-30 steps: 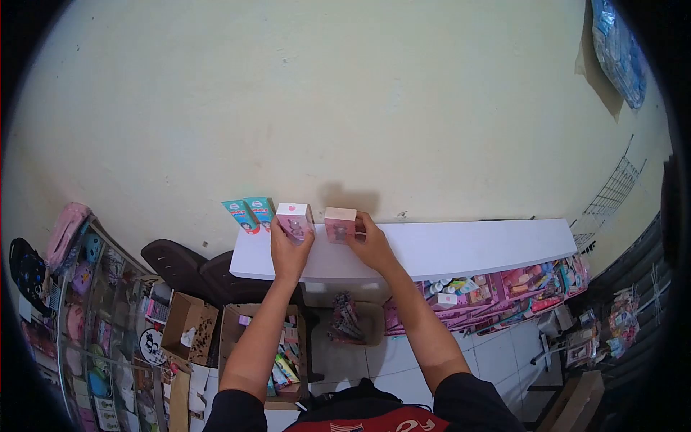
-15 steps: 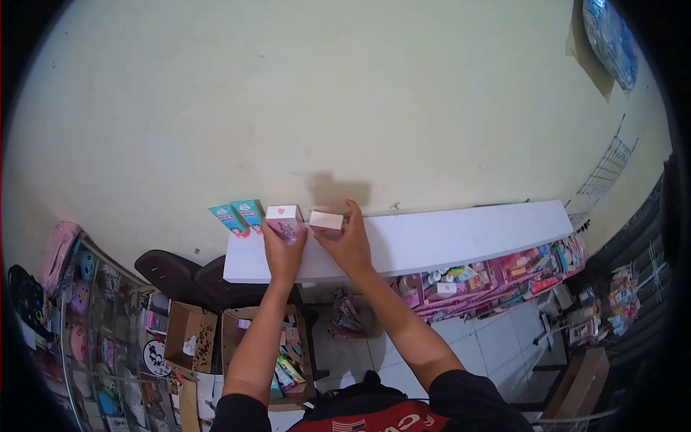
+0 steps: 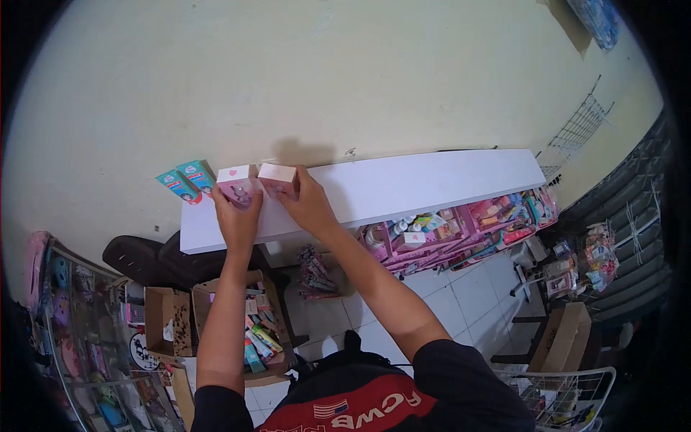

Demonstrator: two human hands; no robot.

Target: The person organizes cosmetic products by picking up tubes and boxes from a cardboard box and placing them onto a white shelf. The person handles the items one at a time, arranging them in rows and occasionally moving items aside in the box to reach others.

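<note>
My left hand (image 3: 241, 222) is closed around a pink and white box (image 3: 237, 175) with a small heart on its top, standing at the left part of the white shelf (image 3: 403, 175). Beside it, my right hand (image 3: 311, 207) grips a second pink box (image 3: 278, 173) with a pale, plain top. Only a narrow gap shows between the two boxes. Just left of them, two teal tubes, a nearer tube (image 3: 178, 185) and a farther tube (image 3: 196, 173), lean against the wall. My fingers hide parts of both boxes' lower sides.
Below the shelf on the right are pink trays (image 3: 432, 245) full of small goods. Cardboard boxes stand at lower left, an open box (image 3: 167, 324) and one with packages (image 3: 273, 373). A glass display case (image 3: 90, 324) is at far left, a wire basket (image 3: 601, 381) at lower right.
The view has shifted, so the shelf and hands sit farther left and higher in frame. My right hand has brought its box closer to the left one.
</note>
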